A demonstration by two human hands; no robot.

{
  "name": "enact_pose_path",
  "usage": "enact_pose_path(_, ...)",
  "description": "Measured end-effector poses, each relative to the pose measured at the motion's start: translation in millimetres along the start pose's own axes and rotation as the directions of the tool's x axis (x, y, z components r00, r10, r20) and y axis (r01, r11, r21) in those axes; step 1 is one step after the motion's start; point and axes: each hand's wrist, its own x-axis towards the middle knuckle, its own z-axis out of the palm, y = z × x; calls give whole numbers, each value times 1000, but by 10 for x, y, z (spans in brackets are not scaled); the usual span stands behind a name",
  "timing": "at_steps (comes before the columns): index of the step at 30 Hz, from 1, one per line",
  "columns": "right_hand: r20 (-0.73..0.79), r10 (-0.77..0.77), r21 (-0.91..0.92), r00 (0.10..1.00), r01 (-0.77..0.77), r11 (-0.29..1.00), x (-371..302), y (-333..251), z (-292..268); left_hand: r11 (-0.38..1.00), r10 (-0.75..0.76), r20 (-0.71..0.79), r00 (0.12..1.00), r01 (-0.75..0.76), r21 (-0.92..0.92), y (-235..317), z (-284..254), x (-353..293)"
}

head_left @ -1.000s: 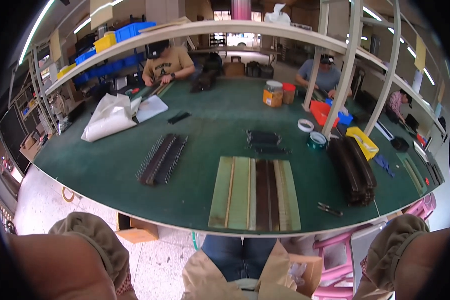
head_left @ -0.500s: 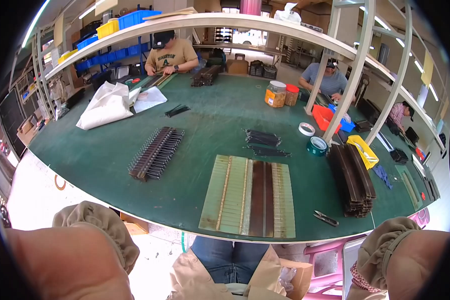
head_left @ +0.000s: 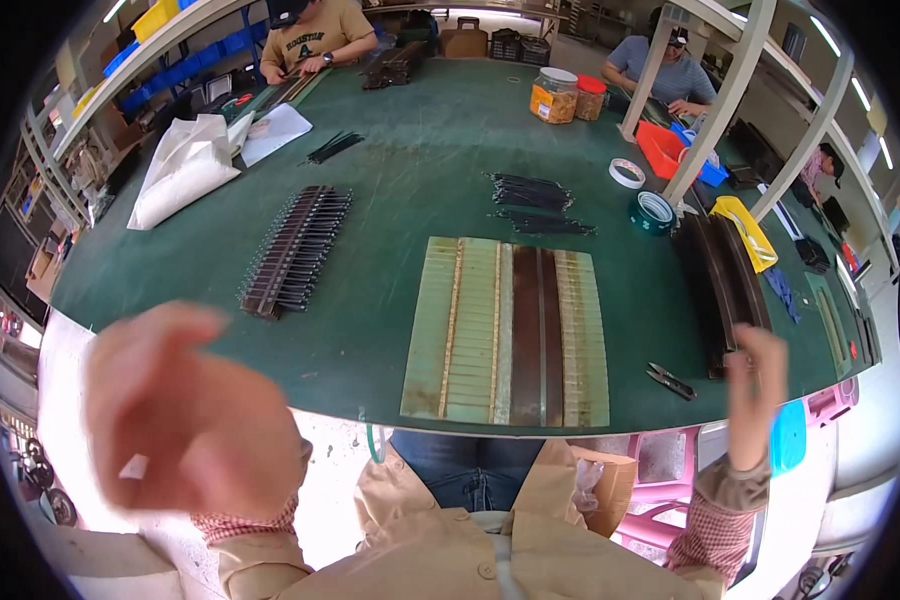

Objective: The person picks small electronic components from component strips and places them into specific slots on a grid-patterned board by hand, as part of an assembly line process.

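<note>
Fingers of the left hand [head_left: 185, 410] are blurred in motion, loosely curled, holding nothing; those of the right hand [head_left: 753, 385] point up together, also empty. Both have risen from the bottom edge since a second ago, bare of the gloves seen then. The slotted green board [head_left: 470, 325] lies untouched at twelve o'clock, small snips [head_left: 670, 380] toward two.

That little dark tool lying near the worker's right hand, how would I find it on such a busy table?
Start at the green work table and follow its near edge to the right. Past the pale green ribbed panel, just left of the raised right hand, lie small black snips. They are much smaller than the long dark stacked strips behind them.
</note>
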Motion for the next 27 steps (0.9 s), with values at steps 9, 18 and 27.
enact_pose_path(9, 254, 46, -306, 966, 35, 951, -219, 1169, 780, 783, -554, 554, 622, 614, 93, -867, 856, -1161)
enact_pose_path(18, 431, -305, 169, 849, 255, 952, 1483, 733, 1934, 700, -617, 590, 521, 705, 109, -966, 996, -1680)
enact_pose_path(27, 642, -304, 247, 704, 185, 951, 1940, 627, 2917, 649, -649, 579, 494, 756, 83, -959, 995, -1719)
